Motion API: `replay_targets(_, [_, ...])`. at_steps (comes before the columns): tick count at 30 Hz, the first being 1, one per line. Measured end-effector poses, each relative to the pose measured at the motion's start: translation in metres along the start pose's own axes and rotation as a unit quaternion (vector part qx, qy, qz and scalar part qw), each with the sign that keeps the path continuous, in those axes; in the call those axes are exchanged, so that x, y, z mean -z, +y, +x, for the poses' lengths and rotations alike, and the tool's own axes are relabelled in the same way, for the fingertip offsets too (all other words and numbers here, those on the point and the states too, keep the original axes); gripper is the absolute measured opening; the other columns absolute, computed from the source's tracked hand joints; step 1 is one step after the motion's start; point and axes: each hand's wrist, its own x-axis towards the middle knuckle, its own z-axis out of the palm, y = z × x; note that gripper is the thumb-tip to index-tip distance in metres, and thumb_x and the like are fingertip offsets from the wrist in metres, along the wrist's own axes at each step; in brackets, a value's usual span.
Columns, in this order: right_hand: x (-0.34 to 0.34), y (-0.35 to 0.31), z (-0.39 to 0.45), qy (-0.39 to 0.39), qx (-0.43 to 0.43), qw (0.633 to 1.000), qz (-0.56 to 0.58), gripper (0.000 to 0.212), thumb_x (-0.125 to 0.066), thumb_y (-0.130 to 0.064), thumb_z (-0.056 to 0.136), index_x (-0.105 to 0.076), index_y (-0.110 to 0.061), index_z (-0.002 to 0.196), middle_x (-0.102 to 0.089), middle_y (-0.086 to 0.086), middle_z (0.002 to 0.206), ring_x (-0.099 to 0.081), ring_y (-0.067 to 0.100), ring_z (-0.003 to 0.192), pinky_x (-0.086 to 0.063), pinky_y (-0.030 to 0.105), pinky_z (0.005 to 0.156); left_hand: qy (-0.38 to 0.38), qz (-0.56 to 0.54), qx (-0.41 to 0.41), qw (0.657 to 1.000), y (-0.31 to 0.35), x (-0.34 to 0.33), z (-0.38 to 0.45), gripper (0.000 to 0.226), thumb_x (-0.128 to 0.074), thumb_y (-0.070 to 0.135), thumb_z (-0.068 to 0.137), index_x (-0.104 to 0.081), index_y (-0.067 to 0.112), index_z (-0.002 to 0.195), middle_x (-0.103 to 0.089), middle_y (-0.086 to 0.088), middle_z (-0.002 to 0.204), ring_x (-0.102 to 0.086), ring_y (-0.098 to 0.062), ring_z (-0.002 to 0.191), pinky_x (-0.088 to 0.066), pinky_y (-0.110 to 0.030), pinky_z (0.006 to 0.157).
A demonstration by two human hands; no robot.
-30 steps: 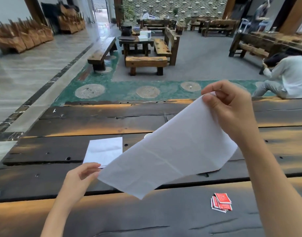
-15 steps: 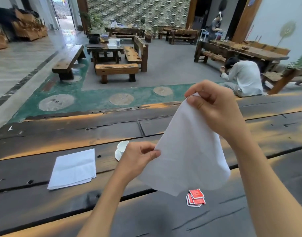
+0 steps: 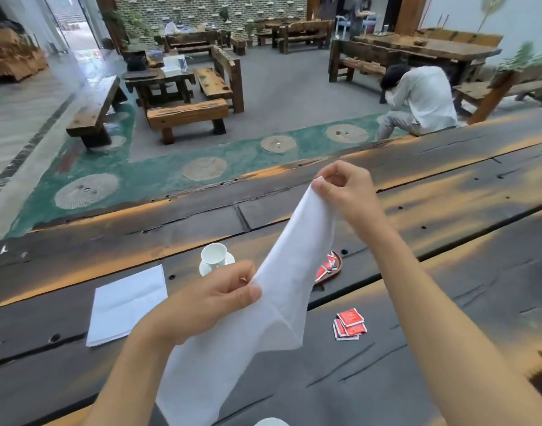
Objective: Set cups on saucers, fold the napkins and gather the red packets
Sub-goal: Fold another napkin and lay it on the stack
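A white napkin (image 3: pixel 282 290) hangs above the dark wooden table (image 3: pixel 447 302), held at two corners. My right hand (image 3: pixel 346 195) pinches its upper corner and my left hand (image 3: pixel 214 299) pinches its lower left edge. A folded white napkin (image 3: pixel 125 305) lies flat on the left. Behind the held napkin a white cup (image 3: pixel 214 256) stands on a saucer (image 3: pixel 229 260). A stack of red packets (image 3: pixel 349 325) lies to the right. More red packets (image 3: pixel 326 267) lie in a small wooden dish (image 3: pixel 337 269), partly hidden by the napkin.
A white rim (image 3: pixel 269 422) shows at the bottom edge. Beyond the table's far edge the floor drops to a green strip, wooden benches (image 3: pixel 186 115) and tables. A person in white (image 3: pixel 423 99) crouches at the far right.
My hands have drawn apart along the napkin, which now hangs longer and narrower. The view has tilted, so the cup, the dish and the packets appear more fully.
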Motion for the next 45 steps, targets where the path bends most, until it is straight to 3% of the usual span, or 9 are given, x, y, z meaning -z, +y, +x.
replay_targets(6, [-0.043, 0.059, -0.031, -0.059, -0.106, 0.992, -0.040, 0.015, -0.067, -0.013, 0.094, -0.065, -0.008, 0.108, -0.063, -0.006, 0.092, -0.059, 0.003, 0.082, -0.046, 0.010, 0.071, 0.095, -0.253, 0.060, 0.961, -0.022, -0.002, -0.009, 0.044, -0.073, 0.037, 0.089, -0.065, 0.000, 0.112, -0.069, -0.016, 0.107, -0.069, -0.026, 0.093, -0.056, -0.034, 0.075])
replay_targets(12, [-0.035, 0.107, -0.133, -0.118, -0.307, 0.939, 0.097, 0.054, -0.051, -0.036, 0.103, -0.056, -0.020, 0.052, -0.061, 0.005, 0.055, -0.050, 0.019, 0.048, -0.041, 0.026, 0.051, 0.206, -0.377, 0.016, 0.903, -0.034, -0.006, -0.028, 0.032, -0.060, 0.033, 0.097, -0.069, 0.003, 0.094, -0.074, -0.009, 0.101, -0.071, -0.023, 0.092, -0.058, -0.032, 0.071])
replay_targets(16, [-0.048, 0.121, -0.171, -0.105, -0.360, 0.901, 0.219, 0.066, -0.031, -0.057, 0.098, -0.073, -0.006, 0.094, -0.079, 0.013, 0.100, -0.075, 0.026, 0.090, -0.054, 0.035, 0.085, 0.226, -0.480, 0.007, 0.848, -0.036, -0.016, -0.035, 0.060, -0.085, 0.037, 0.076, -0.052, 0.016, 0.121, -0.055, -0.015, 0.125, -0.056, -0.030, 0.117, -0.054, -0.039, 0.089])
replay_targets(21, [-0.076, 0.103, -0.152, -0.090, -0.321, 0.873, 0.355, 0.082, -0.021, -0.067, 0.093, -0.067, -0.003, 0.119, -0.070, 0.019, 0.124, -0.063, 0.031, 0.123, -0.042, 0.041, 0.107, 0.221, -0.530, -0.011, 0.818, -0.025, -0.018, -0.036, 0.075, -0.085, 0.033, 0.074, -0.043, 0.021, 0.134, -0.043, -0.017, 0.145, -0.040, -0.035, 0.144, -0.019, -0.048, 0.124])
replay_targets(25, [-0.096, 0.089, -0.142, -0.103, -0.302, 0.858, 0.403, 0.082, -0.030, -0.073, 0.091, -0.067, -0.006, 0.119, -0.070, 0.021, 0.121, -0.064, 0.034, 0.117, -0.047, 0.042, 0.105, 0.281, -0.518, 0.009, 0.808, -0.019, -0.011, -0.039, 0.042, -0.070, 0.034, 0.083, -0.063, 0.014, 0.119, -0.066, -0.011, 0.132, -0.067, -0.028, 0.119, -0.055, -0.040, 0.095])
replay_targets(34, [-0.124, 0.079, -0.145, -0.185, -0.348, 0.825, 0.406, 0.092, -0.026, -0.080, 0.087, -0.060, -0.010, 0.136, -0.067, 0.019, 0.123, -0.064, 0.038, 0.096, -0.053, 0.031, 0.075, 0.240, -0.572, 0.018, 0.784, -0.024, -0.003, -0.049, 0.049, -0.049, 0.037, 0.095, -0.075, 0.006, 0.122, -0.073, -0.013, 0.130, -0.071, -0.029, 0.117, -0.063, -0.044, 0.083])
replay_targets(37, [-0.125, 0.071, -0.148, -0.189, -0.353, 0.808, 0.432, 0.090, -0.019, -0.070, 0.098, -0.040, 0.001, 0.149, -0.041, 0.029, 0.153, -0.041, 0.043, 0.139, -0.052, 0.025, 0.095, 0.227, -0.569, 0.019, 0.790, -0.027, -0.002, -0.050, 0.048, -0.049, 0.038, 0.094, -0.076, 0.008, 0.121, -0.074, -0.012, 0.127, -0.072, -0.029, 0.116, -0.064, -0.042, 0.081])
replay_targets(41, [-0.107, 0.056, -0.142, -0.166, -0.326, 0.764, 0.532, 0.093, -0.035, -0.078, 0.088, -0.049, -0.007, 0.146, -0.048, 0.018, 0.152, -0.043, 0.032, 0.141, -0.037, 0.047, 0.111, 0.292, -0.507, 0.031, 0.810, -0.035, 0.003, -0.054, 0.043, -0.061, 0.037, 0.089, -0.076, 0.009, 0.117, -0.071, -0.011, 0.132, -0.073, -0.028, 0.113, -0.063, -0.042, 0.081])
replay_targets(45, [-0.082, 0.042, -0.131, -0.182, -0.228, 0.819, 0.494, 0.071, -0.050, -0.066, 0.091, -0.069, -0.003, 0.118, -0.068, 0.019, 0.124, -0.063, 0.032, 0.115, -0.053, 0.041, 0.087, 0.344, -0.423, 0.021, 0.838, -0.042, 0.009, -0.063, 0.029, -0.071, 0.038, 0.083, -0.068, 0.016, 0.101, -0.070, -0.012, 0.114, -0.073, -0.026, 0.100, -0.057, -0.040, 0.076])
